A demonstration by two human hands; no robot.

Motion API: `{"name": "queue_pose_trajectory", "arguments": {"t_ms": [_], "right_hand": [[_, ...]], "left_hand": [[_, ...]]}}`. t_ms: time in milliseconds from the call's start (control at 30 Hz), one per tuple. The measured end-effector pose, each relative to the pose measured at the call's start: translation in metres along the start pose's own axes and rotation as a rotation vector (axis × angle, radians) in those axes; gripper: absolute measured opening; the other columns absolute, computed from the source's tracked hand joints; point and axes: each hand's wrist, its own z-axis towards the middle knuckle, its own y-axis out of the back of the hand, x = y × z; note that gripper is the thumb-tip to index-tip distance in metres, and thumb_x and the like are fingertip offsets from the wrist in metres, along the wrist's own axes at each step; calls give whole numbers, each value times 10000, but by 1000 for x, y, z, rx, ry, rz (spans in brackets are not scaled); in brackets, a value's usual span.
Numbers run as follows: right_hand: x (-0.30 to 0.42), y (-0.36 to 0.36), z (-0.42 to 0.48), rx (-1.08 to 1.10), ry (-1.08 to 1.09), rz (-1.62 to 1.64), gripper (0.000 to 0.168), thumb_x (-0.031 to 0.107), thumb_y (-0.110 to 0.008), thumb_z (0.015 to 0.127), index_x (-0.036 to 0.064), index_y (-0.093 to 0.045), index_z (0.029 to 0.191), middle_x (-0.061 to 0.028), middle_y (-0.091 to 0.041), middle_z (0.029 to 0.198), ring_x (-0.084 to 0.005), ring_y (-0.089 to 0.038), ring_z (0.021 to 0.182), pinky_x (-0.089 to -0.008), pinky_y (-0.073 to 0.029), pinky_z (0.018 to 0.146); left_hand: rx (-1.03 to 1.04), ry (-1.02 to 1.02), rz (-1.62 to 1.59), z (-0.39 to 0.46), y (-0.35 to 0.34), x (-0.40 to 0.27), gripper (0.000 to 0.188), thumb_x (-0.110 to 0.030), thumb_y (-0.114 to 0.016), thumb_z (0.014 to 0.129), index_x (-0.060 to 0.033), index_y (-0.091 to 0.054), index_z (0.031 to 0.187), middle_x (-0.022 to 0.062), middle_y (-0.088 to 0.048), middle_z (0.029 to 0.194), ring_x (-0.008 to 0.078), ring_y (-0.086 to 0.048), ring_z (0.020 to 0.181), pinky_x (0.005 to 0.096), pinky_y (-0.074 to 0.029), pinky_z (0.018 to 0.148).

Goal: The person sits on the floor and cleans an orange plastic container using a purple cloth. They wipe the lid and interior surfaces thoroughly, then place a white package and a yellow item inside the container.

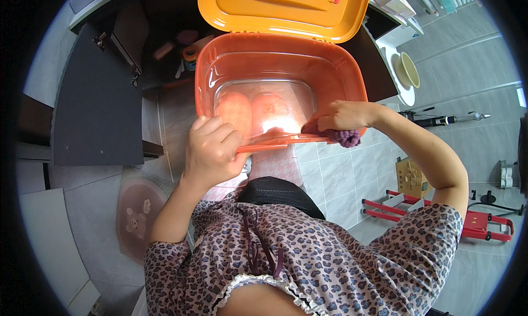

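A translucent orange plastic box (284, 64) is held up before me, its yellow hinged lid (284, 10) swung back on the far side. My left hand (216, 147) grips the box's near left rim. At the near right rim, my right hand (344, 117) holds a bunched purple cloth (345, 137), which lies over the edge, partly inside. The fingertips of my right hand are partly hidden by the cloth. Nothing is seen lying in the box; pinkish shapes, apparently my knees or feet, show through its bottom.
An open dark cabinet (95, 105) stands at left, with a small orange-lidded jar (190, 58) inside. A pink bear mat (138, 221) lies on the floor. Rightward are a yellow-green bowl (407, 70), a cardboard box (412, 178) and a red folding step ladder (474, 225).
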Motion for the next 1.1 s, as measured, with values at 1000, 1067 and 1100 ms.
{"name": "queue_pose_trajectory", "arguments": {"t_ms": [1000,1067,1100], "right_hand": [[36,40,154,-727,76,1813,152,110,-483,831,-3,-584,843,-74,-596,781,-162,-570,672,-303,-480,622],[19,51,159,-771,120,1773,199,126,-435,886,-8,-553,974,-102,-599,944,-170,-578,845,-296,-474,779],[21,51,157,-795,112,1751,192,113,-441,882,-12,-548,980,-104,-597,946,-172,-577,852,-295,-472,782]], "left_hand": [[-36,-55,24,-11,-15,2,903,-247,-785,588,-55,-313,1334,175,-357,1363,331,-369,1241,415,-319,948],[29,-91,67,-13,-14,2,920,-287,-788,599,-45,-296,1338,193,-357,1360,342,-377,1232,413,-314,938],[39,-65,31,-14,-12,2,871,-286,-766,632,-42,-308,1332,194,-355,1361,340,-376,1233,414,-308,946]]}}
